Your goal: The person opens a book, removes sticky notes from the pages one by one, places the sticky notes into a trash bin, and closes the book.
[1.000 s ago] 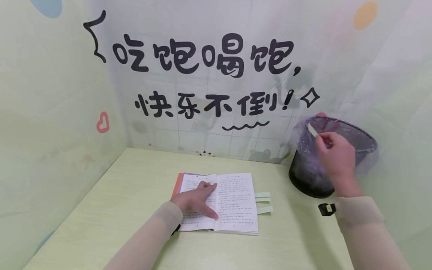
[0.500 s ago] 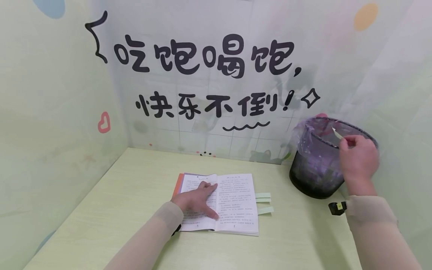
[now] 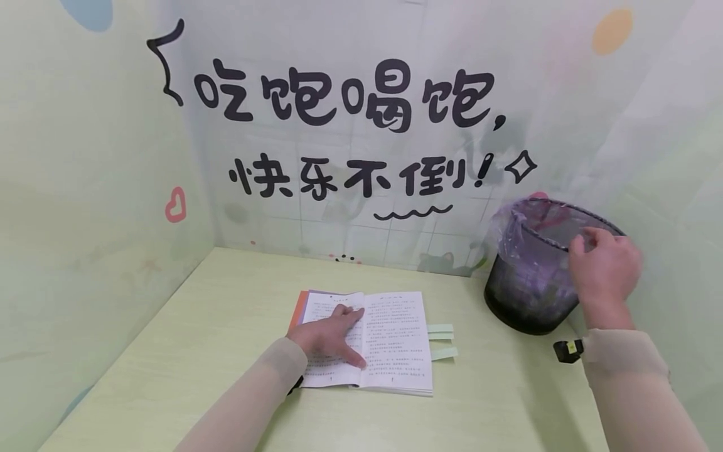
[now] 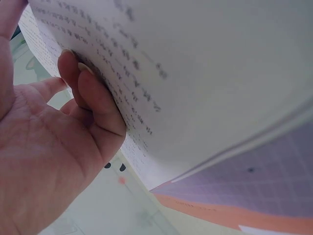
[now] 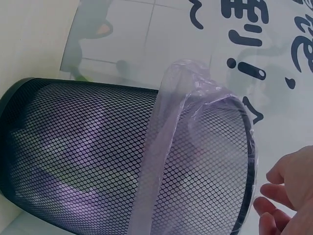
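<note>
An open book (image 3: pixel 395 342) lies on the table with printed pages facing up. My left hand (image 3: pixel 330 336) rests on its left page, thumb and fingers spread near the fold. In the left wrist view, the fingertips of that hand (image 4: pixel 58 132) touch the printed page (image 4: pixel 195 83). Pale green sticky tabs (image 3: pixel 443 353) stick out from the book's right edge. Over the near rim of a black mesh wastebasket (image 3: pixel 525 295) hovers my right hand (image 3: pixel 607 270). Its fingers are loosely bent and apart, with nothing seen between them.
A translucent purple bag (image 5: pixel 166 127) lines the wastebasket and folds over its rim. The basket stands at the table's back right, close to the printed wall covering (image 3: pixel 339 232). Pale wood-look table top (image 3: pixel 186 351) surrounds the book.
My right hand moved right over the wastebasket, and the pale strip it pinched is no longer in its fingers, which have parted. The left hand and book stayed in place.
</note>
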A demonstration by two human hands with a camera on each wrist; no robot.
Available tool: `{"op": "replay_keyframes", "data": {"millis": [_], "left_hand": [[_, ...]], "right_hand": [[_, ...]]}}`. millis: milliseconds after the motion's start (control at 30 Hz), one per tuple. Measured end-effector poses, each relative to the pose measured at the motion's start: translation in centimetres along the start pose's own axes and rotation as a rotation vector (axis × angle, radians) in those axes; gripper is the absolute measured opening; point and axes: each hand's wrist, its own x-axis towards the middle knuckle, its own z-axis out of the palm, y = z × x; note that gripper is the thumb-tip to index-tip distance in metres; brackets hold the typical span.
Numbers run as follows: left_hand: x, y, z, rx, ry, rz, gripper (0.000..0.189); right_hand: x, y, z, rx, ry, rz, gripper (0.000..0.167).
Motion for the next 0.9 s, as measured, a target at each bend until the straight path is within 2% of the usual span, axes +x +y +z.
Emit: {"op": "replay_keyframes", "data": {"millis": [200, 367, 433, 600, 733, 900], "left_hand": [[0.2, -0.1, 0.0, 0.005, 0.000, -0.002, 0.123], [0.2, 0.0, 0.0, 0.006, -0.001, -0.004, 0.123], [0.1, 0.0, 0.0, 0.004, -0.001, -0.007, 0.124], [0.1, 0.2, 0.0, 0.015, 0.008, -0.028, 0.124], [0.0, 0.3, 0.1, 0.013, 0.008, -0.034, 0.124], [0.0, 0.3, 0.1, 0.012, 0.007, -0.037, 0.124]], "right_hand": [[-0.9, -0.3, 0.7, 0.062, 0.042, -0.088, 0.049], [-2.6, -1.2, 1.7, 0.122, 0.032, -0.123, 0.047], [-3.4, -1.6, 2.4, 0.144, 0.028, -0.145, 0.044], [-5.5, -2.0, 5.4, 0.162, 0.027, -0.263, 0.034], [-7.2, -2.1, 7.8, 0.150, -0.051, -0.316, 0.030], [-9.4, -2.6, 10.2, 0.104, -0.256, -0.383, 0.029]]}}
